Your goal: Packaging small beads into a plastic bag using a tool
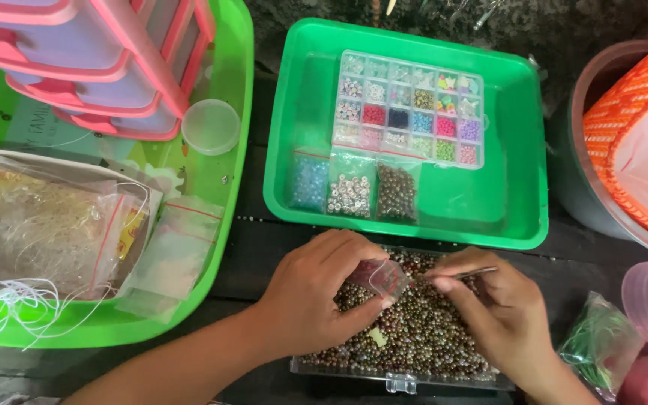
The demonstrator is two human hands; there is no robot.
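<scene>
Below, 2 hands (316, 296) (500, 315), 3 bead bags (351, 187).

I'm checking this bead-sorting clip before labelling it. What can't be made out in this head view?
- Small clear bag: its contents, hidden by the left hand.
- Thin metal tool: its tip, behind the bag; its rear in the right hand.
- Clear bead tray: front cut by the bottom edge.
- Bead organizer box: single beads too small.

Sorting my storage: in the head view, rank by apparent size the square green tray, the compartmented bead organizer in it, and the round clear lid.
1. Square green tray
2. Compartmented bead organizer
3. Round clear lid
The differences look clear, not borderline.
</scene>
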